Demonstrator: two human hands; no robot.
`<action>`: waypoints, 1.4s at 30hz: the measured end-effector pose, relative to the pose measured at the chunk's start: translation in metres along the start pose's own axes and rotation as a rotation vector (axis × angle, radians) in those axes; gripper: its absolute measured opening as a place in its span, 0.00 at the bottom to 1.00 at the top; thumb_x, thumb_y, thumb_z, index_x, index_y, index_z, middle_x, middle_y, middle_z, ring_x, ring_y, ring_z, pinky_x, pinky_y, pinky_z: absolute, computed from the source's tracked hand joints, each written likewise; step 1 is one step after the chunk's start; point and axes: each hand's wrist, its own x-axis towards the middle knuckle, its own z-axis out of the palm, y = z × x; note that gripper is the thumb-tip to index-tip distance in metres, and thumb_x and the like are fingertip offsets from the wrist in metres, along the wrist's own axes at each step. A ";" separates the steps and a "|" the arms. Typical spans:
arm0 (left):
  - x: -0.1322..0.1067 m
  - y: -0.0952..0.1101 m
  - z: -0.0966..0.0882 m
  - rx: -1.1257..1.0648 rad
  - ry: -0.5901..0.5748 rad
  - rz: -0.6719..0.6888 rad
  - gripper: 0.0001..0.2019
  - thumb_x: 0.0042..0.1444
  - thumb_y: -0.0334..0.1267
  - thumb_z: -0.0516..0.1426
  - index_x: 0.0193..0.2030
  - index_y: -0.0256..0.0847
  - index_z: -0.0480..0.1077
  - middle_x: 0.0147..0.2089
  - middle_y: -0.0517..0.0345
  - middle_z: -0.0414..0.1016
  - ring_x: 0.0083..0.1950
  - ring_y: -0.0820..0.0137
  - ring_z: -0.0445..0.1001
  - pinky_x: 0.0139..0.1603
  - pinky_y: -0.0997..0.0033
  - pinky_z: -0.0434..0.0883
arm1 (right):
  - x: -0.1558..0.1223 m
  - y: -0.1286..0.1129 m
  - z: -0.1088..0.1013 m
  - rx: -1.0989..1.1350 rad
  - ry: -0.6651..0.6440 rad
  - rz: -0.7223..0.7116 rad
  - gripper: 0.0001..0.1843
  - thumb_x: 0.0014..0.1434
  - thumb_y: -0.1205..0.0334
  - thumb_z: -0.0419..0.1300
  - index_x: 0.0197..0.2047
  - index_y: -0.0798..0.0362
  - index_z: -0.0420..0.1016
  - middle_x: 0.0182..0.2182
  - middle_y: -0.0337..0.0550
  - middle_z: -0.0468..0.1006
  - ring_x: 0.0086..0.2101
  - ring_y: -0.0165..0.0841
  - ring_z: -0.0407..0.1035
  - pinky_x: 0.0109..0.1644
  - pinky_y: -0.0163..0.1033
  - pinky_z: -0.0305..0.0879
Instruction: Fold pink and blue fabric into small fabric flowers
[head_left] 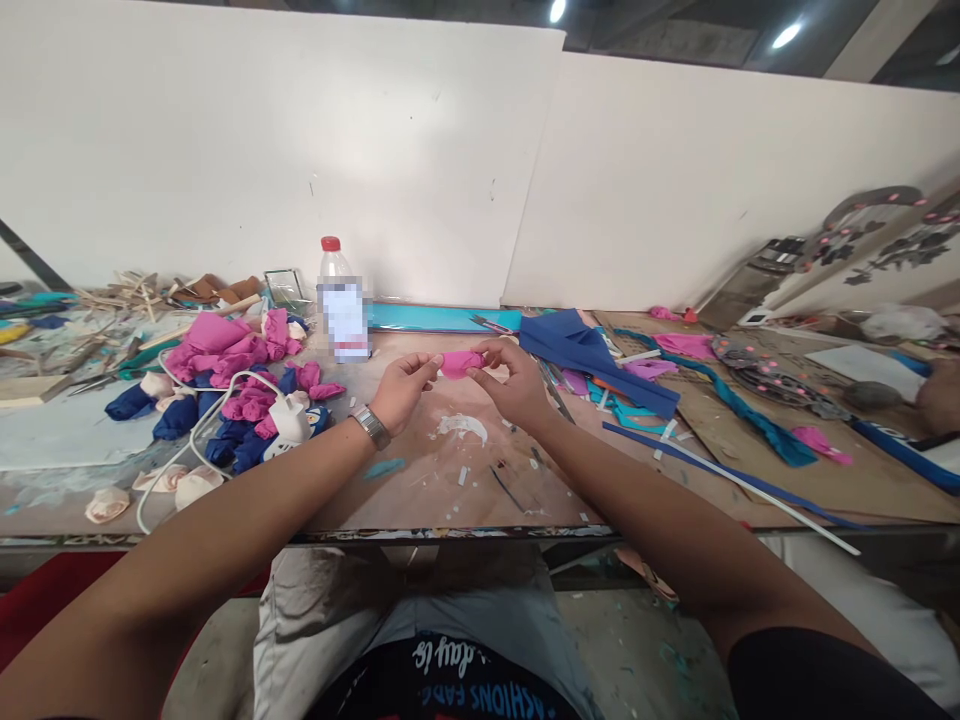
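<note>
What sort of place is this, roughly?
Probably a craft workshop: a stained worktable, a heap of pink and blue pieces, and a pink piece in the left hand and right hand.

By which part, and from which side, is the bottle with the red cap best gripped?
Probably by the narrow neck just below the red cap, coming from above: the bottle stands upright with its top free, while a blurred patch hides its lower body.

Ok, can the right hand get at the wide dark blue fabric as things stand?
Probably yes: the wide dark blue fabric lies close by the right hand, seemingly uncovered. But that hand is holding the pink piece, so it would likely need freeing first.
</note>
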 end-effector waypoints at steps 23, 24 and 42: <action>-0.012 -0.004 0.001 0.613 -0.311 0.253 0.17 0.63 0.47 0.59 0.54 0.42 0.74 0.51 0.53 0.81 0.48 0.64 0.77 0.53 0.63 0.70 | 0.001 0.007 -0.001 -0.154 -0.133 -0.093 0.14 0.64 0.53 0.66 0.48 0.51 0.83 0.40 0.45 0.84 0.38 0.37 0.75 0.47 0.45 0.71; -0.012 -0.006 0.001 0.613 -0.325 0.233 0.17 0.63 0.48 0.59 0.53 0.41 0.74 0.49 0.54 0.81 0.46 0.65 0.77 0.50 0.64 0.70 | 0.000 0.007 -0.001 -0.172 -0.146 -0.106 0.14 0.64 0.52 0.66 0.48 0.51 0.83 0.40 0.46 0.84 0.39 0.38 0.75 0.48 0.45 0.71; -0.010 -0.005 0.002 0.320 -0.389 0.075 0.19 0.59 0.53 0.62 0.43 0.36 0.78 0.44 0.49 0.83 0.44 0.63 0.79 0.47 0.65 0.72 | -0.002 0.006 0.001 -0.035 -0.219 0.009 0.20 0.69 0.51 0.57 0.58 0.51 0.78 0.46 0.48 0.83 0.42 0.37 0.75 0.46 0.43 0.70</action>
